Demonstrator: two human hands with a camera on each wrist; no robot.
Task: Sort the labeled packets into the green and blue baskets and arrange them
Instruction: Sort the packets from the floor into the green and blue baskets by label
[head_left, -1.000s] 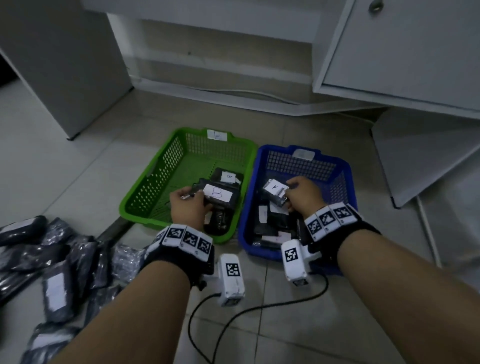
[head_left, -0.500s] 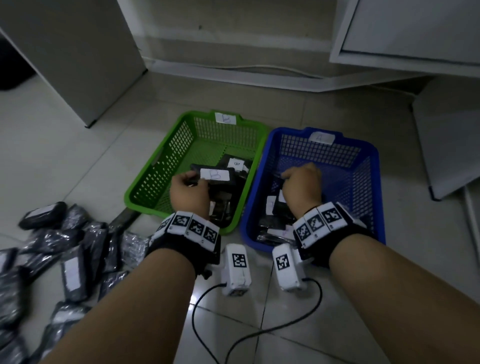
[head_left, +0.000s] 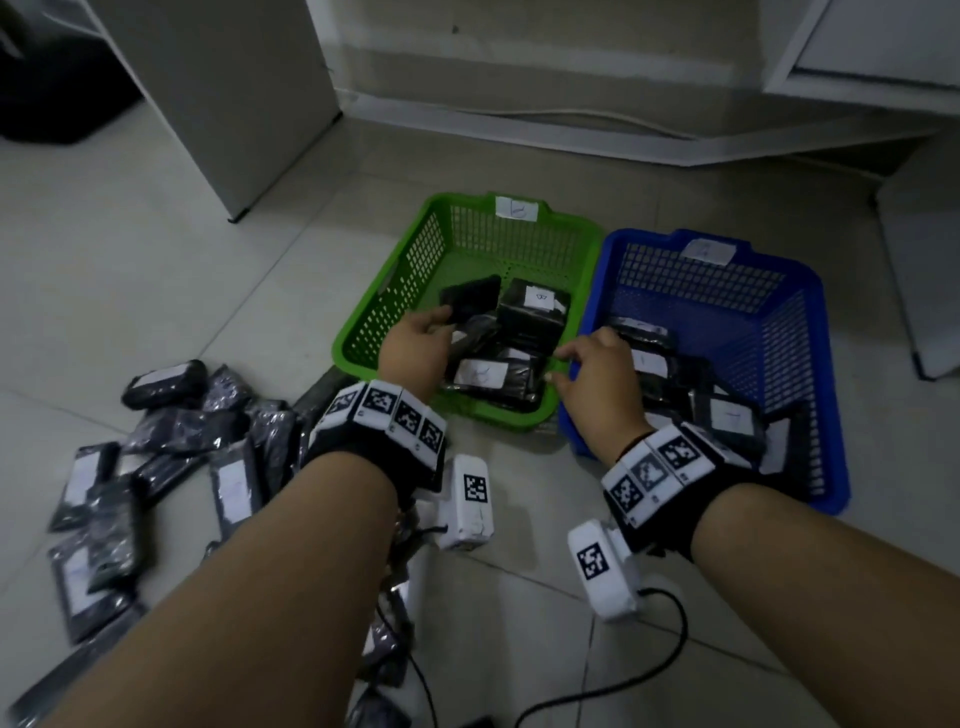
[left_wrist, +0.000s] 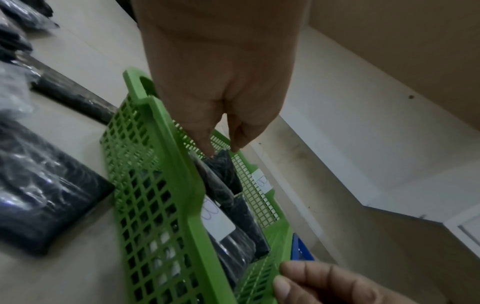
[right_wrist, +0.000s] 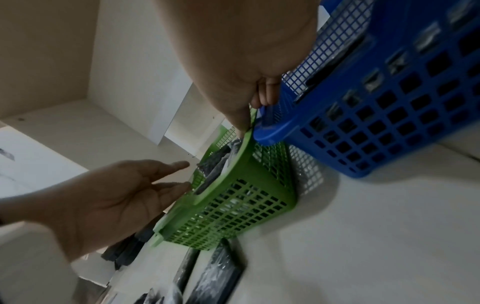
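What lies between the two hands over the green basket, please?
In the head view, labeled black packets in the green basket fill the gap between the left hand and right hand.

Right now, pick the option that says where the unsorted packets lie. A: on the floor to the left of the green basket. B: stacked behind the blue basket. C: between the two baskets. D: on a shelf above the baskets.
A: the head view shows the loose pile of packets spread on the floor left of the green basket, beside the left forearm.
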